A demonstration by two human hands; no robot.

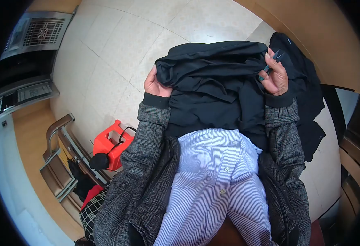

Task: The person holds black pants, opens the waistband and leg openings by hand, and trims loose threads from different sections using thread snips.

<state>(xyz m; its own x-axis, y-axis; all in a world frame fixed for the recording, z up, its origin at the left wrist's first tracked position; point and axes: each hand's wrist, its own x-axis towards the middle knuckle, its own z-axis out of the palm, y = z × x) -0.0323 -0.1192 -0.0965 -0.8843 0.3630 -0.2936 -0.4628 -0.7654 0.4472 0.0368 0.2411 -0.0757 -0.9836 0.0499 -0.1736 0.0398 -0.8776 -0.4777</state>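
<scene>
A black cloth garment (217, 65) is stretched between my two hands, over my lap. At its left end my left hand (156, 83) is closed round the bunched fabric, its fingers partly hidden behind the cloth. My right hand (276, 76) grips the right end between thumb and fingers. Small thread snips (266, 69) with dark pointed blades are also held in my right hand, the tips pointing up and away from the cloth. The lower part of the garment hangs over the blue striped shirt (217, 164) that I wear.
More black clothing (299, 69) lies at the right, beside a tan panel (323, 37). A red plastic stool (116, 158) with a black cord and a dark object stands at the left on the tiled floor (118, 53). Chair (59, 164) and metal-framed furniture are farther left.
</scene>
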